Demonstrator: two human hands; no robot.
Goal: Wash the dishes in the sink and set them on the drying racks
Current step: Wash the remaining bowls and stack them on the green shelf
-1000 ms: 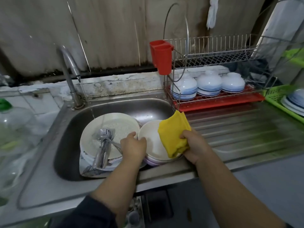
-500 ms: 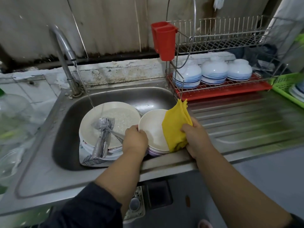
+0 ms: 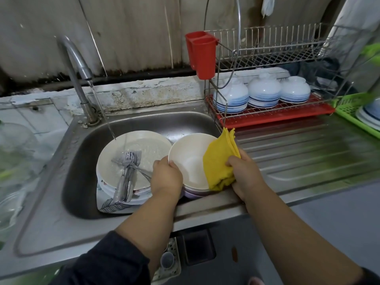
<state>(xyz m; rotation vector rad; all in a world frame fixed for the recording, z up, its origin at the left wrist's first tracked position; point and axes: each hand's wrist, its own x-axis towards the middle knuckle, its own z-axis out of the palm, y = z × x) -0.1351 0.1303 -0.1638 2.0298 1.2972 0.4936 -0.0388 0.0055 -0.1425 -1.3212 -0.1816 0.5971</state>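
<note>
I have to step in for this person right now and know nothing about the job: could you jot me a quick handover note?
Left hand: grips the near-left rim of the cream bowl, steadying it in the sink.
Right hand: holds the yellow cloth against the bowl's right side.
Tap: running onto the white plate, which carries the cutlery and tops a stack.
Done: three striped bowls sit upside down on the rack's lower tier.
Left: finish this bowl, the dishes under it, the plates and cutlery; rack everything.
</note>
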